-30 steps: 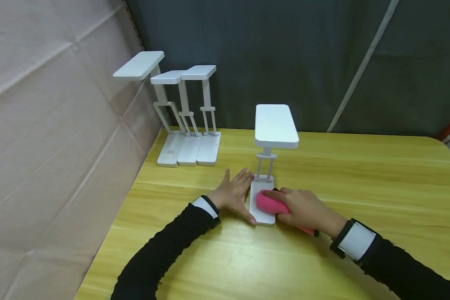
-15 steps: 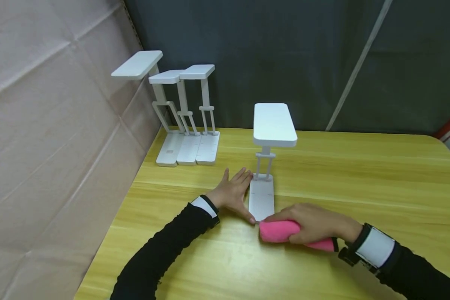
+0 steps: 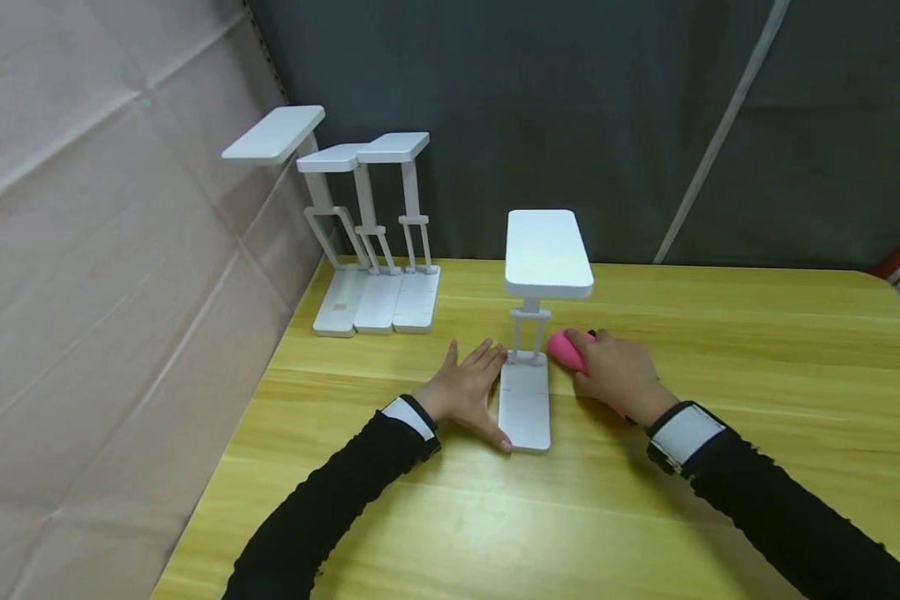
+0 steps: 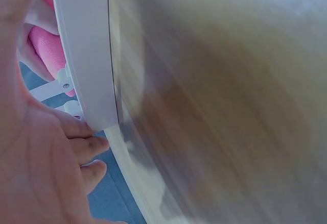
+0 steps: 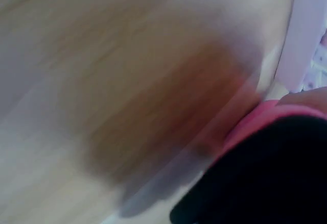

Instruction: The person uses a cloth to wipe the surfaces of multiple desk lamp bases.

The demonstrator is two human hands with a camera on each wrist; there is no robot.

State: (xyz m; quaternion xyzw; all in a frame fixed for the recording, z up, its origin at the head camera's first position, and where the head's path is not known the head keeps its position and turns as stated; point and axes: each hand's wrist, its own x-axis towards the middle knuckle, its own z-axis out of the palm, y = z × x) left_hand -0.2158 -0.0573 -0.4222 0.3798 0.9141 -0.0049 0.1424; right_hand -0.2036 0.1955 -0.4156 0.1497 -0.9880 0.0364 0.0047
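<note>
A white folding stand (image 3: 525, 408) is upright on the table, its flat top plate (image 3: 548, 252) raised on a thin two-rod arm. With fingers and thumb spread, my left hand (image 3: 465, 396) rests along the left edge of its base. In the left wrist view, the fingertips (image 4: 94, 145) touch the base's side. My right hand (image 3: 621, 375) grips a bunched pink cloth (image 3: 566, 350) with a black edge, just right of the base's back end. Dark fabric and some pink cloth (image 5: 255, 119) fill the lower right of the right wrist view, near the base's side (image 5: 299, 35).
Several similar white stands (image 3: 375, 302) stand side by side at the table's back left, top plates raised. A pale sheet wall (image 3: 120, 292) borders the left, and a dark curtain (image 3: 465, 100) hangs behind the wooden table (image 3: 757, 350).
My right hand with the pink cloth goes from on the base, to its front edge, then back and right to beside its rear end. The left hand and stand stay put.
</note>
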